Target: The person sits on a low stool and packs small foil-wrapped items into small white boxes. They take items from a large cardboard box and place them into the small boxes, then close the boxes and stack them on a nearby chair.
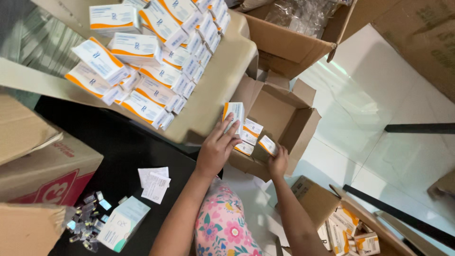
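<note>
Inside the open brown cardboard carton (284, 118) that sits low beside the black table (113, 142), both of the person's hands are at work among small white-and-orange packets. The left hand (218, 147) lies with its fingers spread flat against an upright white-and-orange rectangular packet (234, 114), pressing on its face rather than closing round it. The right hand (277, 162) is closed on another small white-and-orange packet (268, 144), pinching its lower end at the carton's near wall. Between the two hands, a few more of the same packets (249, 135) stand stacked in the carton, just beside the one under the left hand. The two hands are near each other but not touching. Above them, a beige board (213, 95) carries a long heap of like white-and-orange boxes (151, 61), some lying flat and some tilted. On the black table lie two folded white paper leaflets (154, 182), a pale teal-and-white box (122, 223) and a cluster of small glass vials (87, 218). A large brown cardboard box with red print (47, 170) stands at the table's left. Lower right, on the pale tiled floor (379, 123), another open cardboard box (341, 223) holds more white-and-orange packets. A pink flowered garment (222, 223) shows between the forearms.
</note>
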